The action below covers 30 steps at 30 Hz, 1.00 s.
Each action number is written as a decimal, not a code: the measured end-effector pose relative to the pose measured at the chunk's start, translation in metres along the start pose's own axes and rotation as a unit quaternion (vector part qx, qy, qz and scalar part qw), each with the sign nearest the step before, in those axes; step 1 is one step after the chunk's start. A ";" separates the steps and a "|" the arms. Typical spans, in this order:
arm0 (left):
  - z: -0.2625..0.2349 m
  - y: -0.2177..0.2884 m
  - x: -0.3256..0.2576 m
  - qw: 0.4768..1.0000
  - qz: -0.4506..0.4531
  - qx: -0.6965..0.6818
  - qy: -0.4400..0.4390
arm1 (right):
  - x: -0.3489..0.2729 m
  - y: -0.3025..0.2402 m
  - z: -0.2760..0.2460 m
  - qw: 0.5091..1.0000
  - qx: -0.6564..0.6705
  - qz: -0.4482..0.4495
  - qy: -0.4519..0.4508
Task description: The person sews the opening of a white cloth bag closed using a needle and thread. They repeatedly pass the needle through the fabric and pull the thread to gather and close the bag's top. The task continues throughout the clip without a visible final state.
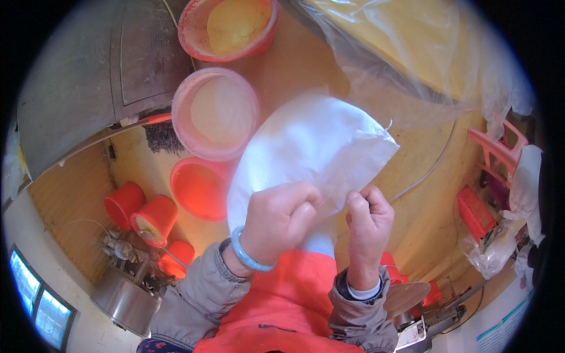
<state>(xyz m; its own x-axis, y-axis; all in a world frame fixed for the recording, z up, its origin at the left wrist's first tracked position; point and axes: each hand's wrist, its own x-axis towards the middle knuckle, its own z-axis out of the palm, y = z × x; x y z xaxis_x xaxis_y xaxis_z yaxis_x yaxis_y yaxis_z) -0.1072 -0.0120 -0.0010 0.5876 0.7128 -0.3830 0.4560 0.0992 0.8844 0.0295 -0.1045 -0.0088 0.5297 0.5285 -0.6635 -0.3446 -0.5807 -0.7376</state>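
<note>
A full, pale white sack (288, 141) stands before me, its flattened upper end folded over toward the right. Loose threads stick out at that end's far corner. My left hand (279, 220), with a light blue bangle at the wrist, is closed in a fist on the near part of the sack's edge. Close by on the right, my right hand (371, 226) is closed too, thumb pressed against the curled forefinger at the sack's edge. Whether a thread lies in that pinch is too small to see.
A pink tub (256, 126) of pale powder touches the sack's left side; a red tub (271, 35) with yellowish contents stands beyond. Nearer are a red basin (200, 197) and several red buckets (125, 206). Clear plastic sheeting (412, 53) covers something yellow. A pink stool (500, 150) stands right.
</note>
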 end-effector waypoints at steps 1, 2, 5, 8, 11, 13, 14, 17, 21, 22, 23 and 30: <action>0.001 0.001 -0.002 1.000 0.010 0.007 0.019 | 0.000 0.000 0.001 1.000 0.002 0.001 0.000; 0.002 0.002 -0.004 1.000 0.011 0.016 0.022 | 0.000 -0.001 0.001 1.000 -0.005 0.006 0.007; 0.002 0.006 -0.006 0.999 0.016 0.038 0.030 | 0.000 -0.002 0.003 1.000 0.015 0.003 -0.001; 0.002 0.011 -0.006 0.999 -0.005 0.042 0.023 | 0.002 -0.005 0.001 0.999 0.037 0.029 -0.014; 0.005 0.013 -0.005 0.998 -0.044 0.028 0.020 | 0.003 -0.007 0.000 0.999 0.024 0.013 -0.019; 0.010 0.010 -0.002 0.998 -0.042 0.020 0.036 | 0.003 -0.009 -0.002 0.998 0.052 0.023 -0.041; 0.011 0.009 -0.002 0.998 -0.058 -0.004 0.027 | 0.003 -0.009 -0.002 0.997 0.063 0.034 -0.042; 0.015 0.005 -0.001 0.995 -0.087 -0.052 0.008 | 0.004 -0.008 -0.003 0.993 0.083 0.044 -0.068; 0.018 0.001 0.002 0.997 -0.075 -0.037 -0.004 | 0.009 -0.007 -0.006 0.985 0.115 0.072 -0.103; 0.019 0.000 0.002 0.997 -0.069 -0.025 -0.007 | 0.011 -0.006 -0.007 0.982 0.125 0.079 -0.113; 0.019 0.000 0.003 0.998 -0.059 -0.018 -0.001 | 0.012 -0.006 -0.007 0.980 0.136 0.088 -0.116; 0.025 0.000 0.009 0.997 0.034 0.063 0.037 | 0.009 -0.005 -0.007 0.992 0.086 0.054 -0.080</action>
<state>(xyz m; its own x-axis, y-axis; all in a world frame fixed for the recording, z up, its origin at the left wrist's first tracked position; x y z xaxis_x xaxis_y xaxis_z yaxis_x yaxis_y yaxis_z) -0.0848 -0.0232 -0.0112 0.5713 0.7644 -0.2988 0.4996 -0.0350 0.8656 0.0417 -0.1014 -0.0097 0.3579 0.5675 -0.7416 -0.5268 -0.5330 -0.6621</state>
